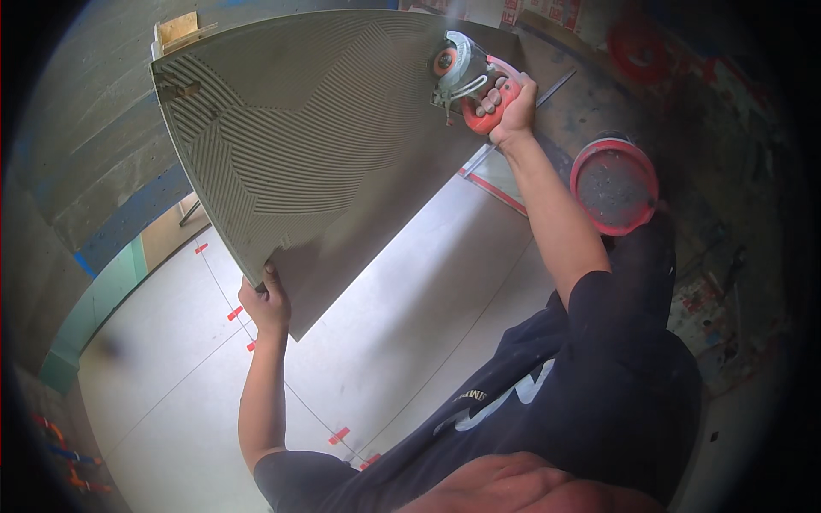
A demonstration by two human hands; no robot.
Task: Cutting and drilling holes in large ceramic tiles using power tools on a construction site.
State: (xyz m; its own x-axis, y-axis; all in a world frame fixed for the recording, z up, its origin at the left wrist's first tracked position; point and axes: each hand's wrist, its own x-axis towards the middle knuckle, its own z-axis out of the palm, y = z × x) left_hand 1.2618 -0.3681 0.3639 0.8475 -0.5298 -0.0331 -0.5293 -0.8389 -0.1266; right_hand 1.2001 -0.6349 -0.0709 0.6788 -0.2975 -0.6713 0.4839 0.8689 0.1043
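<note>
Left hand (267, 301) on tile (329, 158), right hand (513, 109) on cutter (457, 67)

We pinch the tile, upper centre, near its lower corner and clasp the cutter's handle (484, 123), upper right. A slipping grip could, we judge, tip or crack the tile. Pale lettering (535, 384) marks our shirt (611, 376), lower right; red characters (560, 12) show at the top right.
</note>
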